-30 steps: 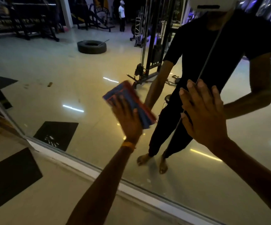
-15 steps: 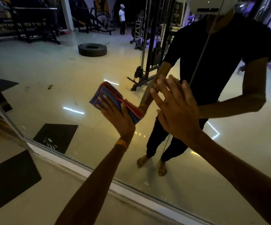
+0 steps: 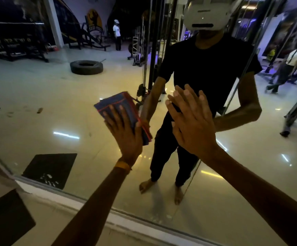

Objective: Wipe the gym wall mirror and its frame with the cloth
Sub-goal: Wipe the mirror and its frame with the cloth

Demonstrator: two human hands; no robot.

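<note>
The wall mirror (image 3: 59, 96) fills most of the view and reflects the gym and me. A folded blue cloth with red edging (image 3: 119, 105) lies flat against the glass at centre left. My left hand (image 3: 124, 132) presses on it with fingers spread, an orange band at the wrist. My right hand (image 3: 192, 125) rests flat on the glass just to the right of the cloth, fingers apart and holding nothing. The mirror's pale lower frame (image 3: 76, 201) runs diagonally below my forearms. A vertical seam between mirror panels (image 3: 240, 75) passes behind my right hand.
Below the frame is tiled floor with a dark mat (image 3: 3, 221) at the lower left. Reflected in the glass are a tyre (image 3: 86, 67), a cable machine (image 3: 151, 55), weight racks at the far left and people at the far back and right.
My left hand has turned the cloth more upright on the glass and slid it slightly. My right hand has shifted left along the mirror. The view has tilted up, showing more of the reflection.
</note>
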